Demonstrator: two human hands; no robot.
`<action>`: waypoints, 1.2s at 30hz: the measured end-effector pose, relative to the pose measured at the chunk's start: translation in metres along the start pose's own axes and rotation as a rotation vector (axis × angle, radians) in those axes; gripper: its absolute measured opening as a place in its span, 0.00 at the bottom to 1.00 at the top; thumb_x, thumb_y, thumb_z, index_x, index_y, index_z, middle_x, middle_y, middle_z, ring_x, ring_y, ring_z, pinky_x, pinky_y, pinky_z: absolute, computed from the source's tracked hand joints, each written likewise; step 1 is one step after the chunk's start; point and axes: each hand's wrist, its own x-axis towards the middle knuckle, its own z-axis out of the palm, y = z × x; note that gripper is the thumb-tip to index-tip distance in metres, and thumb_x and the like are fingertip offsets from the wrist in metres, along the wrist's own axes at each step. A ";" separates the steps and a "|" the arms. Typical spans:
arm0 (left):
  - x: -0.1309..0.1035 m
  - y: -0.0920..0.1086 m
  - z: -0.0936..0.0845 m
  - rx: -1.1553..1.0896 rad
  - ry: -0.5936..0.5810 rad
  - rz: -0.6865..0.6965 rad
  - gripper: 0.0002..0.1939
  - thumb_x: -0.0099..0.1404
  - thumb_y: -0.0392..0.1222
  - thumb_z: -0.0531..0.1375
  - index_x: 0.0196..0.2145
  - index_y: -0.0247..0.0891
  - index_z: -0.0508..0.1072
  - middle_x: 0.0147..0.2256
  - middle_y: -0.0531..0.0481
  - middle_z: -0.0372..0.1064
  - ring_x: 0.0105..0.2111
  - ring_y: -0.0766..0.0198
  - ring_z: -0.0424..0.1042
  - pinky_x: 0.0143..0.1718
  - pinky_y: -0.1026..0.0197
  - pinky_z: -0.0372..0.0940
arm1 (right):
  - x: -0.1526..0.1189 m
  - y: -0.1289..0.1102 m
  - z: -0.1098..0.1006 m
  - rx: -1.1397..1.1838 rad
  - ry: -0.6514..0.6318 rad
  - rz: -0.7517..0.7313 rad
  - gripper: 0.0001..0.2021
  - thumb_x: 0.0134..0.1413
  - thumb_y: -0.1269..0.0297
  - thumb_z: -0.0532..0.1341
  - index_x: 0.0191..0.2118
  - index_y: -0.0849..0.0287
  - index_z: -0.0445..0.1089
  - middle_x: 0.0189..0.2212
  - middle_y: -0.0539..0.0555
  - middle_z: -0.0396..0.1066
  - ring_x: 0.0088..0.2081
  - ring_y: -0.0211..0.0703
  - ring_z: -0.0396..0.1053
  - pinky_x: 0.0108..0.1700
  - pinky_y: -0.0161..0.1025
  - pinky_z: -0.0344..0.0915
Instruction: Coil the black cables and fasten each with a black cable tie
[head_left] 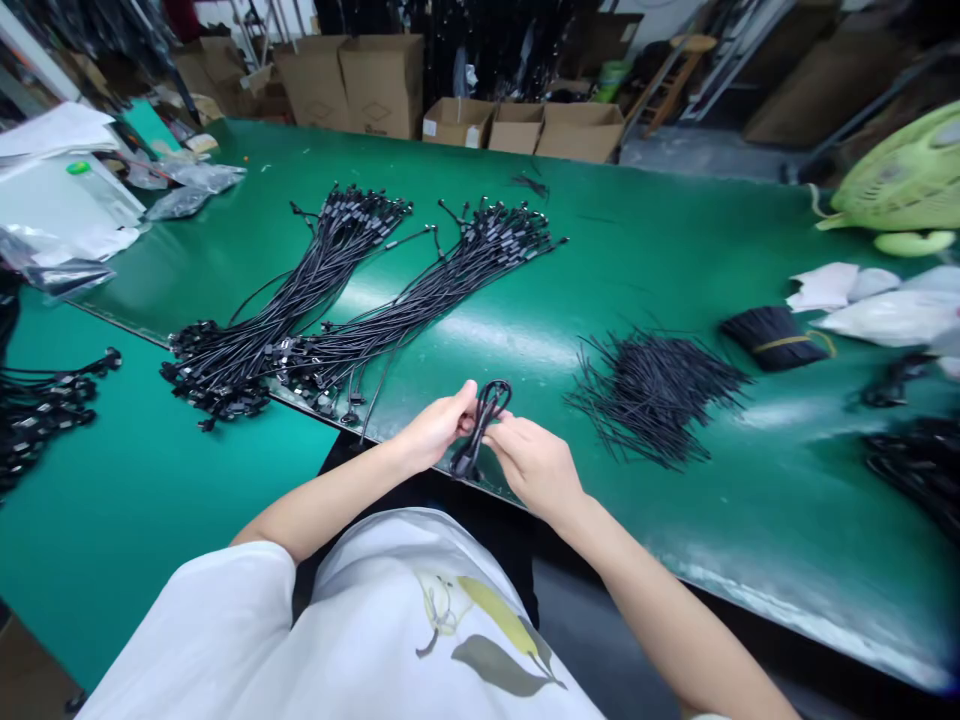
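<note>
A short black cable (482,424), folded into a small coil, is held between both hands at the near edge of the green table (645,230). My left hand (433,430) pinches its left side and my right hand (531,462) grips it from the right and below. Two long bundles of black cables with connectors (330,300) lie fanned out to the left of the hands. To the right lies a loose heap of thin black ties (651,392), with a banded bundle of ties (772,338) beyond it.
Cardboard boxes (517,125) line the far edge. Plastic bags and papers (67,200) sit far left, more cables (45,400) on a second green table at left. White bags (885,310) and a green fan (907,180) are at right, with dark cables (915,460) near the right edge.
</note>
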 end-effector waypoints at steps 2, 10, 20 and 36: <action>-0.010 0.008 0.001 0.092 0.038 0.121 0.32 0.63 0.67 0.51 0.32 0.33 0.78 0.27 0.49 0.66 0.28 0.65 0.60 0.33 0.62 0.58 | 0.001 0.003 -0.004 0.048 -0.037 0.015 0.15 0.67 0.66 0.49 0.30 0.59 0.68 0.27 0.53 0.71 0.31 0.39 0.64 0.36 0.34 0.57; -0.029 -0.004 0.007 0.270 0.106 0.297 0.18 0.53 0.54 0.68 0.34 0.38 0.75 0.44 0.47 0.66 0.45 0.59 0.66 0.49 0.59 0.60 | 0.001 0.003 -0.010 -0.166 -0.057 0.135 0.13 0.64 0.70 0.50 0.29 0.59 0.67 0.24 0.52 0.65 0.29 0.39 0.59 0.33 0.38 0.50; -0.022 -0.026 0.031 0.041 0.075 0.290 0.18 0.65 0.50 0.59 0.49 0.39 0.74 0.53 0.45 0.70 0.57 0.55 0.64 0.60 0.56 0.55 | -0.001 -0.002 0.007 0.992 -0.073 0.763 0.16 0.61 0.54 0.51 0.26 0.57 0.61 0.18 0.46 0.53 0.19 0.34 0.48 0.24 0.34 0.49; -0.001 -0.049 0.072 0.299 -0.105 -0.048 0.26 0.61 0.58 0.60 0.50 0.38 0.69 0.20 0.59 0.56 0.17 0.73 0.55 0.18 0.70 0.54 | -0.056 0.021 0.010 1.036 0.121 0.863 0.26 0.63 0.44 0.45 0.36 0.59 0.70 0.30 0.54 0.71 0.35 0.43 0.71 0.43 0.41 0.67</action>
